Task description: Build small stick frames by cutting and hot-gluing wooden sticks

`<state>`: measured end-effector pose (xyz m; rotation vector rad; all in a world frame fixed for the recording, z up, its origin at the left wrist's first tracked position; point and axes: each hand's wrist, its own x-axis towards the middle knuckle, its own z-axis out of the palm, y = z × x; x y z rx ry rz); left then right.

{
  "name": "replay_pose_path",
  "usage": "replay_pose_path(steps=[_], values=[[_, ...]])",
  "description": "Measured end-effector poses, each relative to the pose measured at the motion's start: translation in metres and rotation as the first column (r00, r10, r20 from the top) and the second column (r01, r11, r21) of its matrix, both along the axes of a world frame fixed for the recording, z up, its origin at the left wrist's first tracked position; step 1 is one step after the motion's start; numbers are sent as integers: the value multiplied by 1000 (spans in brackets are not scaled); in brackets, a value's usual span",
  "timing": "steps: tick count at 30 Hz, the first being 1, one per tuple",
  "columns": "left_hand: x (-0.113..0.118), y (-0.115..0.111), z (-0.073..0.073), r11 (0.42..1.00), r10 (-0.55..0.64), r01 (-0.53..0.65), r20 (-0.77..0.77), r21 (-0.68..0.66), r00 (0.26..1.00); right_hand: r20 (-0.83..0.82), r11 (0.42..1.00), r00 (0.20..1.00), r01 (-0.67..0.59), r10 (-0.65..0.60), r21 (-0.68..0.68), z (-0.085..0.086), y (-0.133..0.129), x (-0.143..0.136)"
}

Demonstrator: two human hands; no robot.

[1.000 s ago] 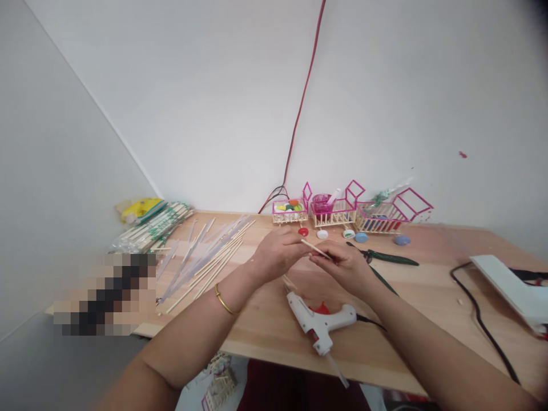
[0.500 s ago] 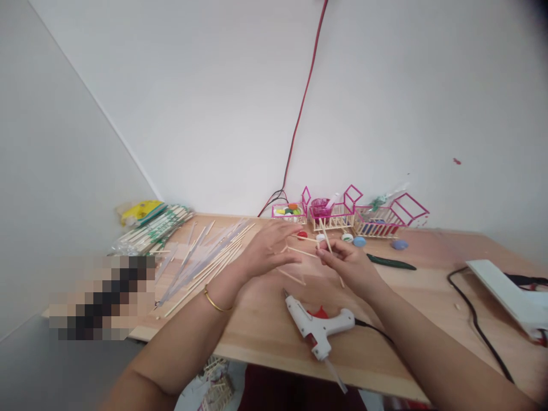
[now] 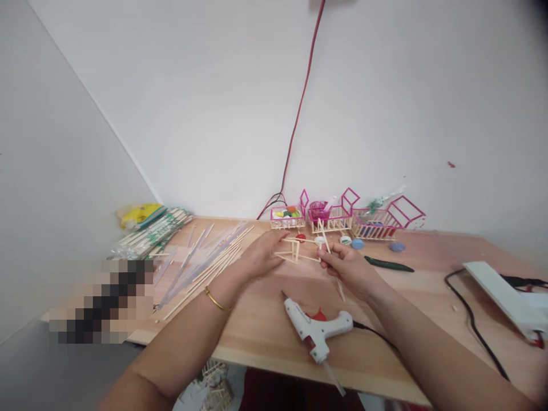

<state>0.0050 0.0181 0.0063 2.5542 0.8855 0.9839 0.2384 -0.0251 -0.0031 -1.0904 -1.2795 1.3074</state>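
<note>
A small frame of thin wooden sticks (image 3: 297, 251) is held up between the two hands, above the wooden table (image 3: 252, 325). The right hand (image 3: 347, 267) pinches its right end between thumb and fingers, where long sticks slant up and down past the grip. The left hand (image 3: 259, 257) is at the other end, fingers partly extended; whether they grip the frame, I cannot tell.

Nearer the person, below the frame, a white hot glue gun (image 3: 314, 328) lies on its side, its red trigger (image 3: 317, 315) facing the far edge and a translucent glue stick (image 3: 334, 378) poking from its back. Beyond the hands sits a row of coloured bottle caps (image 3: 357, 244), and behind them three pink-rimmed stick carts stand near the wall. Left of the left hand, loose wooden sticks (image 3: 222, 254) lie among translucent strips (image 3: 191, 268), with a packet of bundled sticks (image 3: 158, 233) farther back. Green-handled pliers (image 3: 389, 264) rest beyond the right hand.
</note>
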Motion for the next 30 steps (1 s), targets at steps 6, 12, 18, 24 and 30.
replay_pose_path(steps=[6,12,18,24,30], values=[[-2,-3,11,983,75,-29,257,-180,963,32,999,999,-12,11,42,6,-5,-1],[-11,0,18,864,120,66,332,-499,936,350,995,935,15,-48,96,12,-6,7],[-20,4,21,645,157,255,452,-720,878,751,883,611,-172,-253,437,2,0,19],[-21,4,19,474,174,339,464,-812,868,584,885,781,-89,-223,457,13,-6,13],[-21,5,13,380,151,336,416,-862,897,266,965,959,-161,103,208,19,-17,0]])
